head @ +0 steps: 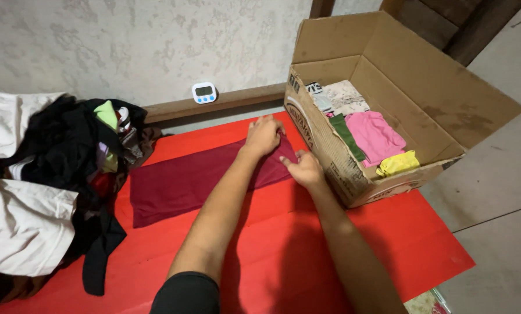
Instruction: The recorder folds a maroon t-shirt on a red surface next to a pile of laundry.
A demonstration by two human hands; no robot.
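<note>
Cloth (pixel 185 183): long axis runs left from both hands.
Left hand (pixel 263 136): pinching the far right corner.
Right hand (pixel 303 168): pinching the near right corner.

Both hands (pixel 264 135) (pixel 303 168) on cloth (pixel 185 183) end; box (pixel 330 157) just right; clothes pile (pixel 51 174) far left; timer (pixel 204 92) behind.

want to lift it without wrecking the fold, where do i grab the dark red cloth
Probably the two corners of the short end by the cardboard box, where both hands already rest: the dark red cloth lies flat as a long strip, so pinch from above, fingers sliding under that edge.
</note>
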